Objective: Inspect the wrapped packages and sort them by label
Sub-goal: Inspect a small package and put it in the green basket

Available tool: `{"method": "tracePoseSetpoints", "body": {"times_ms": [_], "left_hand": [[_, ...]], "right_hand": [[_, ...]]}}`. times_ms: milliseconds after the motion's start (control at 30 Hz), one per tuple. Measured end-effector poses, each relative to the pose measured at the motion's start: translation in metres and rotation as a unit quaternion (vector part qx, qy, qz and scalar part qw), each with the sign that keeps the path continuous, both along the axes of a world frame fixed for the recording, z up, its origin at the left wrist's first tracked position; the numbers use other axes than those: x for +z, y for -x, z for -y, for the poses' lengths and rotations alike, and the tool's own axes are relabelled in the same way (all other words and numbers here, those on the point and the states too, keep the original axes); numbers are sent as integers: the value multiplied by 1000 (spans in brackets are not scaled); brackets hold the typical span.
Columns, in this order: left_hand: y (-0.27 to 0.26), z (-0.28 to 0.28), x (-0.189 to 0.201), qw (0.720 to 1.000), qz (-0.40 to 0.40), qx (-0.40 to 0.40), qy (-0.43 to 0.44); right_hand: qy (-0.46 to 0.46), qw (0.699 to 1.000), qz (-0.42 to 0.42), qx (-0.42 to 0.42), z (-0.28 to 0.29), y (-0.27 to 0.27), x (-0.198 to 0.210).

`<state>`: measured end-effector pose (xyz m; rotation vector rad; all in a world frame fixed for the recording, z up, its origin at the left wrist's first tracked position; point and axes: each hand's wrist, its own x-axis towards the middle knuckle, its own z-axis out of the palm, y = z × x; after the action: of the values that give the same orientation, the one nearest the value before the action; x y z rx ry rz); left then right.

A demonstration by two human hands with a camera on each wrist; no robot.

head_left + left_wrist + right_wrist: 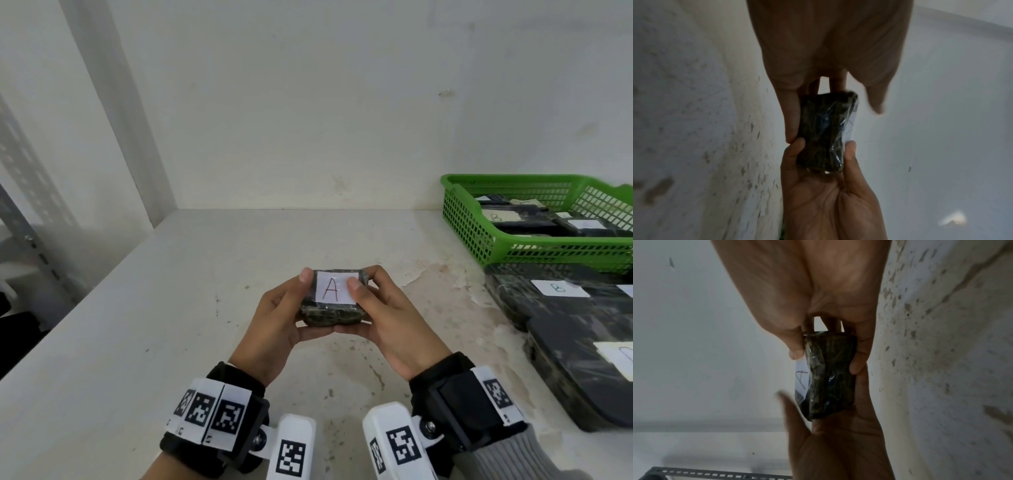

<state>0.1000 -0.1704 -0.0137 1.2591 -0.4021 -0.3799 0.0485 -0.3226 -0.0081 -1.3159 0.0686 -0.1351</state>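
A small dark package (329,313) wrapped in clear film is held above the white table (137,342), with both hands round it. Its white label (334,289) faces up and reads "A" in red. My left hand (291,308) grips the left end, thumb at the top corner and fingers underneath. My right hand (368,305) grips the right end, thumb on the label's edge. The left wrist view shows the package (824,129) between the fingers of both hands. In the right wrist view the package (832,378) and its label (801,378) show edge-on.
A green mesh basket (479,236) at the back right holds several dark labelled packages, one marked "B". In front of it two larger dark wrapped packages (534,301) (575,373) lie on the table. A metal shelf upright (34,246) stands at the left; the wall is behind.
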Motion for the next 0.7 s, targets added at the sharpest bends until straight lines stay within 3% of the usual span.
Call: {"method": "tracePoseSetpoints", "body": {"times_ms": [200,433,700], "left_hand": [[2,1,-2,998,32,61,-1],[3,3,-4,999,38,29,-16],[0,-1,-4,993,76,50,73]], "right_hand": [[5,999,-18,31,-5,2,3],[12,1000,17,-12,-6,2,0],[-20,999,-12,27,-7,1,2]]}}
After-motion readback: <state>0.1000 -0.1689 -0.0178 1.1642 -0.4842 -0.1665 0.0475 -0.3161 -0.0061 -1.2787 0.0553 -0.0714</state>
